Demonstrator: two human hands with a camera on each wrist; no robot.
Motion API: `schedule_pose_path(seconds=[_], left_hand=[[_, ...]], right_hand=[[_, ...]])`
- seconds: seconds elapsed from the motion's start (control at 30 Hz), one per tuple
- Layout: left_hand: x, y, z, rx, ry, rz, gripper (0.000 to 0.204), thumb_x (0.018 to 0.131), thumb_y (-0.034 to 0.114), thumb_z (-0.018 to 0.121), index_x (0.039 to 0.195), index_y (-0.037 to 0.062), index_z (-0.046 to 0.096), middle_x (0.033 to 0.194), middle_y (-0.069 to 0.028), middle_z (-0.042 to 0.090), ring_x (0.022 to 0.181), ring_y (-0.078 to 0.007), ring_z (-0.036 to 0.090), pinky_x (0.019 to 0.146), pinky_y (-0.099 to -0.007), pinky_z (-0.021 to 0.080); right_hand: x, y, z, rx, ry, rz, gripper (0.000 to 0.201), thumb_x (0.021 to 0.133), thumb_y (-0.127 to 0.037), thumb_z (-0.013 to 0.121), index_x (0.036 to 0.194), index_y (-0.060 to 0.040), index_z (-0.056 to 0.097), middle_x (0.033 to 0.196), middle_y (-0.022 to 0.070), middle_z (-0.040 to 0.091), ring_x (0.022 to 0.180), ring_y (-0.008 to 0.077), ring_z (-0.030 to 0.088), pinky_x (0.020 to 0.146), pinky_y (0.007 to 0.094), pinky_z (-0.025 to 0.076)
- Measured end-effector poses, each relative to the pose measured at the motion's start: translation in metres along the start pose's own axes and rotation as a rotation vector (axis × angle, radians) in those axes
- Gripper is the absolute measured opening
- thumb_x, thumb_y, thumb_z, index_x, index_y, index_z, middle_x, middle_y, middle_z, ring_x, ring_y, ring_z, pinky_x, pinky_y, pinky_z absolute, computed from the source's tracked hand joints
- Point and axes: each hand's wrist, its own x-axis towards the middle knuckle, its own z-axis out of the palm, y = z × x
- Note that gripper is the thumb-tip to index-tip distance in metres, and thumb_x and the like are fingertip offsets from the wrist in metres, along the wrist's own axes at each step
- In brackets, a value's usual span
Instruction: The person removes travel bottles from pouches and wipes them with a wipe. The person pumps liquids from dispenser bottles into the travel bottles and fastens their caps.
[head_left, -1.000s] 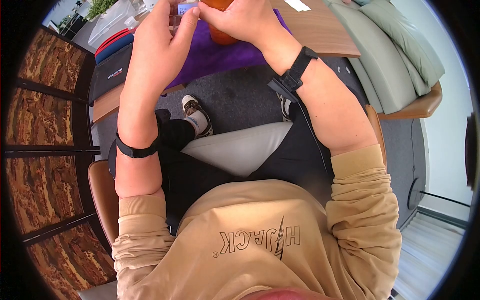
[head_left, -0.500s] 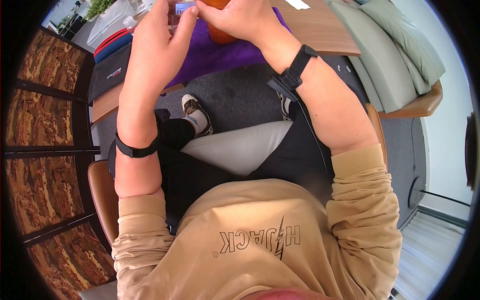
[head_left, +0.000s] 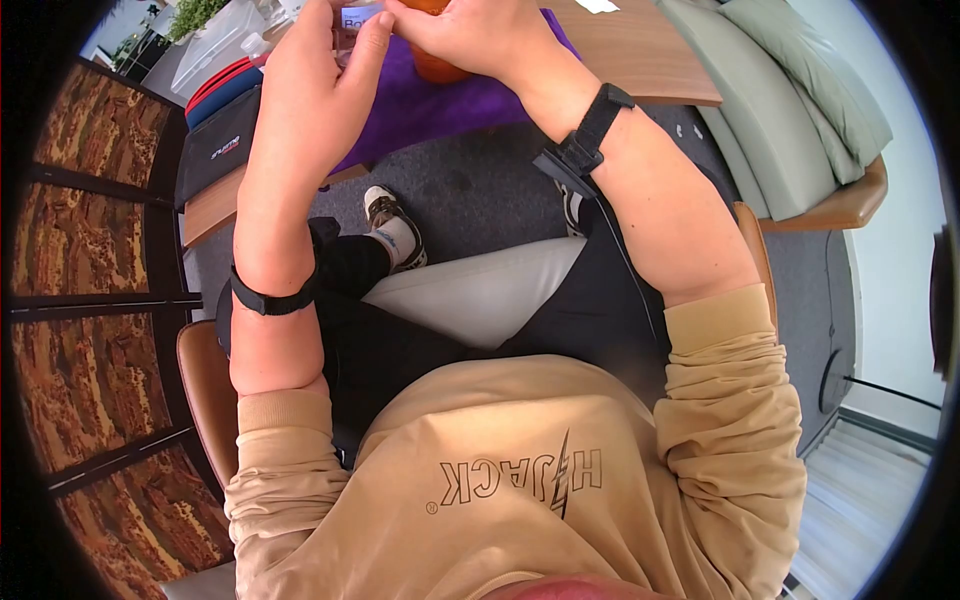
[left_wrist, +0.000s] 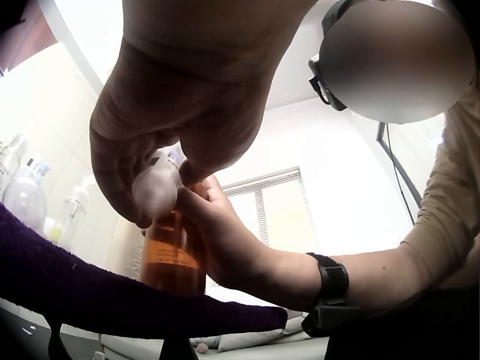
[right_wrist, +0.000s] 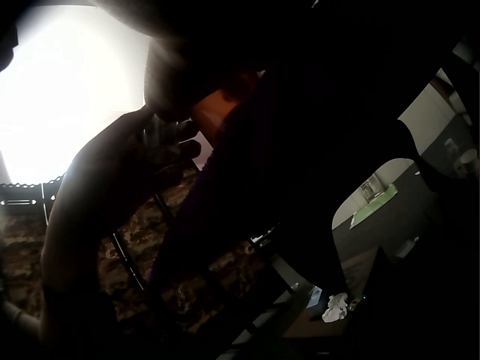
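My left hand [head_left: 315, 75] grips a small clear container with a blue-and-white label [head_left: 357, 17] at the top edge of the head view. In the left wrist view the container's rounded, see-through end [left_wrist: 155, 193] faces the camera. My right hand [head_left: 480, 35] curls round an amber bottle [head_left: 440, 68] beside it, with the right thumb pointing at the labelled container. The amber bottle's lower part [left_wrist: 172, 259] shows dark orange liquid over the purple cloth [head_left: 400, 115]. Its top is hidden by both hands. In the dark right wrist view, the left hand [right_wrist: 161, 154] appears beside the amber bottle.
A black case [head_left: 215, 150] and a clear plastic box [head_left: 205, 60] lie on the left of the wooden table [head_left: 650, 65]. Several pump bottles [left_wrist: 26, 191] stand farther back. A green sofa [head_left: 760, 130] is on the right, and a patterned folding screen [head_left: 90, 230] on the left.
Both hands have shifted very slightly up in the head view. The container in my left hand has turned a little, so more of its label shows. Both hands keep their holds.
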Motion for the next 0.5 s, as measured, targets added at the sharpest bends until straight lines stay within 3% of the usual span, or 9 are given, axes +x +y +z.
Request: schedule_pose_path(seconds=[0.5], left_hand=[[-0.0014, 0.0041, 0.0, 0.058, -0.006, -0.032, 0.032, 0.114, 0.011, 0.072, 0.14, -0.0058, 0.067, 0.095, -0.0135, 0.071, 0.082, -0.0172, 0.065, 0.074, -0.0339, 0.055]], right_hand=[[-0.001, 0.0034, 0.0012, 0.01, 0.016, -0.012, 0.092, 0.087, -0.008, 0.09, 0.168, -0.0087, 0.044, 0.13, 0.0268, 0.071, 0.121, 0.0449, 0.074, 0.104, 0.0494, 0.061]])
